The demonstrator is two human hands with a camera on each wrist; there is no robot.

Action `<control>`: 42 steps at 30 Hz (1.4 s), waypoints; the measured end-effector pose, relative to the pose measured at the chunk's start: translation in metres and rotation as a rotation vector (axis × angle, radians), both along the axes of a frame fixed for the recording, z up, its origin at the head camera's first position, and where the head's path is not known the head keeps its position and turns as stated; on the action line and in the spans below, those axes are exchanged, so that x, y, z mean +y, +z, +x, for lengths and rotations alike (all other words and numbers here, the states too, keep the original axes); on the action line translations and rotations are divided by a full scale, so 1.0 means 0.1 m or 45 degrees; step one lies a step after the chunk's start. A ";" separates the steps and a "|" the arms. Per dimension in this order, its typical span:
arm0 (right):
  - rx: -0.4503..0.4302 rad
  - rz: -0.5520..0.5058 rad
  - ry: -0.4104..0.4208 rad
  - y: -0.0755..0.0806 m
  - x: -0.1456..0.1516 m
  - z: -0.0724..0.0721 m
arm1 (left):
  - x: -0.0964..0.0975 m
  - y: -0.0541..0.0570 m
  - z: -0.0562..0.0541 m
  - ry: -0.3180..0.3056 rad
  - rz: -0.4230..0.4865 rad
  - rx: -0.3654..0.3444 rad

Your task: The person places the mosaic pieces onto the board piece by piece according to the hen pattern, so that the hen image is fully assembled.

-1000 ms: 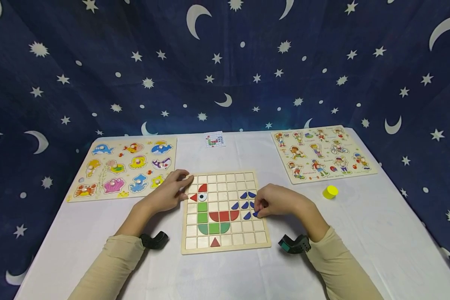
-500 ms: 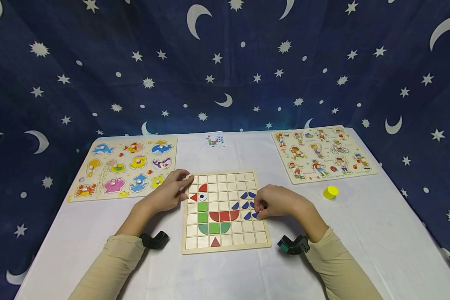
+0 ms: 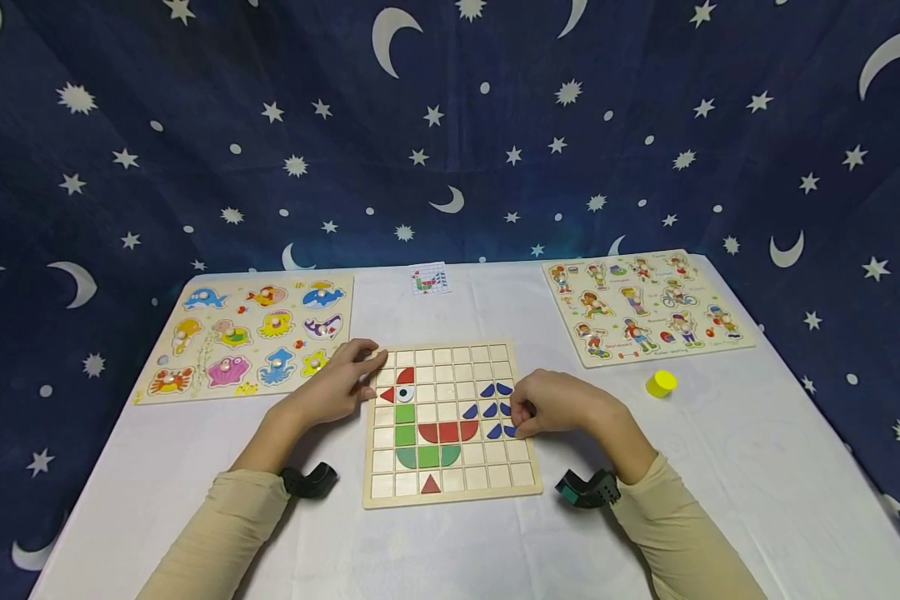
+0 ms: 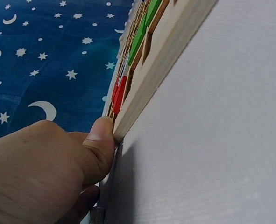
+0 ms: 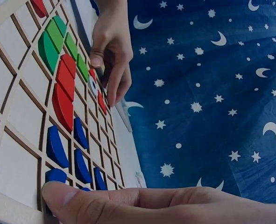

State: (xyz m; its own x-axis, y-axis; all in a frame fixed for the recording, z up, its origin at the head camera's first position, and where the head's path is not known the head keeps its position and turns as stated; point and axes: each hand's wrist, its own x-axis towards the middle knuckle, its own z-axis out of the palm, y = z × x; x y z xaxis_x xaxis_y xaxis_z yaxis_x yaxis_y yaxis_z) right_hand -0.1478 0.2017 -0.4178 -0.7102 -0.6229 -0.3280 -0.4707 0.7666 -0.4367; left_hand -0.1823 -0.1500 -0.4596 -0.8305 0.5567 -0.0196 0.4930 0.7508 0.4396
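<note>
A square wooden grid board lies on the table, with coloured wooden pieces in its cells forming a bird. My left hand touches the board's left edge near the far corner, fingers relaxed; its thumb rests against the rim. My right hand bends over the right edge, thumb and finger pinching a blue half-round piece in a cell. Several other blue half-round pieces sit around it, some partly hidden by this hand. Red pieces and green pieces form the body, with an eye piece.
A small card printed with a similar bird lies behind the board. At the left is a sea-animal peg puzzle; at the right back, a puzzle with sports figures. A yellow cylinder stands right of the right hand.
The blue piece under my right fingers has shifted slightly and now lies flatter in its cell. My left hand and the board have stayed put.
</note>
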 end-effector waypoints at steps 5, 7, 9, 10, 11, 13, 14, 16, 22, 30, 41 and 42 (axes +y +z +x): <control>-0.008 0.001 0.004 -0.01 -0.01 0.00 | 0.00 -0.01 0.00 -0.003 -0.003 -0.001; -0.013 0.001 0.002 -0.01 -0.01 0.00 | -0.01 -0.01 0.00 -0.003 -0.005 -0.001; -0.019 0.001 -0.001 -0.01 -0.01 0.00 | 0.00 -0.01 0.01 -0.002 -0.001 0.000; -0.023 -0.005 -0.001 -0.01 0.00 -0.01 | 0.00 -0.01 0.01 -0.002 0.000 0.002; -0.027 -0.018 0.002 -0.01 0.00 -0.01 | 0.00 -0.01 0.01 -0.006 0.001 0.010; -0.036 -0.041 -0.002 0.00 0.03 -0.03 | 0.00 0.00 0.01 -0.007 0.003 0.017; -0.037 -0.056 -0.006 0.00 0.05 -0.04 | 0.00 0.00 0.01 -0.009 0.006 0.019; -0.046 -0.088 -0.025 0.01 0.11 -0.06 | 0.01 -0.01 0.00 -0.017 0.004 0.028; -0.086 -0.101 -0.107 0.01 0.29 -0.11 | 0.02 -0.01 0.00 -0.018 -0.007 0.015; -0.160 -0.106 -0.101 -0.03 0.33 -0.15 | 0.01 -0.01 0.01 -0.021 0.017 0.039; -0.167 -0.118 -0.095 -0.09 0.29 -0.17 | 0.00 0.00 0.01 -0.007 0.007 0.016; -0.172 -0.122 -0.094 -0.09 0.29 -0.17 | 0.00 0.00 0.01 -0.008 0.008 0.019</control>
State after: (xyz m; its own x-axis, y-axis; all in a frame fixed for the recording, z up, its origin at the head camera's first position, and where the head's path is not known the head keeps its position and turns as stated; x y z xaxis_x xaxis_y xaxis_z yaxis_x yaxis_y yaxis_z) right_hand -0.1647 0.2309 -0.4266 -0.7086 -0.6038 -0.3651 -0.3467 0.7486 -0.5652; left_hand -0.1814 -0.1497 -0.4593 -0.8271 0.5621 -0.0038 0.5042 0.7449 0.4369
